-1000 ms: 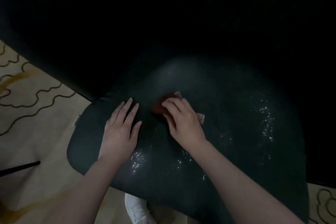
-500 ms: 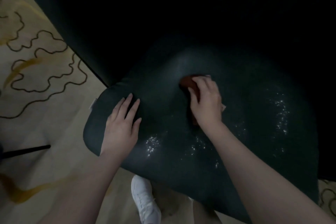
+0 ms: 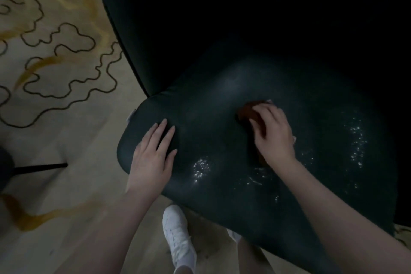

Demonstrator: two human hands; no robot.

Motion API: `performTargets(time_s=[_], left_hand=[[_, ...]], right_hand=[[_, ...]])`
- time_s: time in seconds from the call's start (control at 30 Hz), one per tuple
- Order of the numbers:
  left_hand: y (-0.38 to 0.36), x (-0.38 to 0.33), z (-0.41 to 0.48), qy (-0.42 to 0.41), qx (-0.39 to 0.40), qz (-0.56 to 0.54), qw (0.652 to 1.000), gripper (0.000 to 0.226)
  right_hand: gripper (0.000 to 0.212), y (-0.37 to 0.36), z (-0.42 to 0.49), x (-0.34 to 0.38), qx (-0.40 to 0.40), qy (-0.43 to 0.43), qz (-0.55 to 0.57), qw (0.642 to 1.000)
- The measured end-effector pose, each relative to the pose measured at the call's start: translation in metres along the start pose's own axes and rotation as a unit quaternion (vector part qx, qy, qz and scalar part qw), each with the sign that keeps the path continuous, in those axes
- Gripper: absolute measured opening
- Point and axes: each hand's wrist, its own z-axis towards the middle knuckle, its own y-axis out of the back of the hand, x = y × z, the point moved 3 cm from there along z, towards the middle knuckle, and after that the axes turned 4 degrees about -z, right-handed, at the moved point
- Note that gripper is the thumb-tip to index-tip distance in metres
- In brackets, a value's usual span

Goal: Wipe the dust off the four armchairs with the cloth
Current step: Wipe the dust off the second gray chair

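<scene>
Dark dusty armchair seat (image 3: pixel 211 107); beige patterned carpet (image 3: pixel 66 131). Grip: left hand (image 3: pixel 153 158) flat on seat; right hand (image 3: pixel 274 138) curled round cloth (image 3: pixel 246 112).

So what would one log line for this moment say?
step: wiping armchair seat | right hand: holds cloth on seat | left hand: flat on seat | dust specks: front and right, unwiped

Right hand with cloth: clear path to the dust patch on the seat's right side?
Probably yes. The right hand holds the cloth on the seat cushion; the dust patch lies on bare cushion to its right with nothing between. The left hand rests flat at the opposite edge.
</scene>
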Motion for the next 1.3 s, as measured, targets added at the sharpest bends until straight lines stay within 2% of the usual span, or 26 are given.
performTargets(time_s=[0.03,0.1,0.23,0.3,0.43,0.57,0.63,0.77,0.9,1.03,1.1,1.23,1.3], left_hand=[[0.0,0.0,-0.002,-0.001,-0.002,-0.001,1.0,0.054],[0.0,0.001,-0.006,-0.003,-0.007,-0.005,1.0,0.054],[0.0,0.004,-0.018,0.0,-0.006,-0.012,1.0,0.054],[0.001,0.007,-0.024,0.001,-0.001,-0.016,1.0,0.054],[0.002,0.011,-0.033,-0.002,0.013,-0.001,1.0,0.058],[-0.002,0.013,-0.035,-0.003,0.012,-0.005,1.0,0.055],[-0.004,0.013,-0.036,0.004,0.013,-0.009,1.0,0.06],[-0.006,0.011,-0.038,0.018,0.005,-0.014,1.0,0.062],[-0.009,0.01,-0.047,0.051,-0.026,-0.029,0.998,0.061],[-0.017,0.005,-0.063,0.083,-0.052,-0.038,0.994,0.056],[-0.021,0.002,-0.071,0.099,-0.053,-0.038,0.993,0.058],[-0.028,-0.003,-0.086,0.128,-0.071,-0.048,0.988,0.054],[-0.033,-0.006,-0.093,0.141,-0.076,-0.053,0.986,0.054]], right_hand=[[0.029,-0.007,0.005,0.01,-0.015,-0.019,0.004,1.0],[0.027,-0.021,0.004,0.035,-0.019,-0.001,0.018,1.0],[0.03,-0.027,-0.038,0.056,0.061,0.135,0.031,0.989],[0.032,-0.02,-0.053,0.044,0.088,0.148,0.03,0.985],[0.03,-0.006,-0.048,0.021,0.051,0.083,0.008,0.995],[0.028,-0.016,-0.017,0.036,0.006,-0.013,0.01,1.0],[0.028,-0.028,-0.002,0.057,0.002,-0.006,0.013,1.0],[0.025,-0.047,-0.002,0.098,0.056,0.15,0.012,0.987],[0.033,-0.048,-0.036,0.093,0.159,0.322,-0.008,0.933],[0.038,-0.029,-0.071,0.056,0.218,0.393,-0.023,0.893],[0.038,-0.018,-0.064,0.042,0.202,0.373,-0.021,0.905],[0.028,-0.023,-0.033,0.046,0.096,0.236,0.027,0.967],[0.027,-0.034,-0.026,0.062,0.07,0.193,0.034,0.978]])
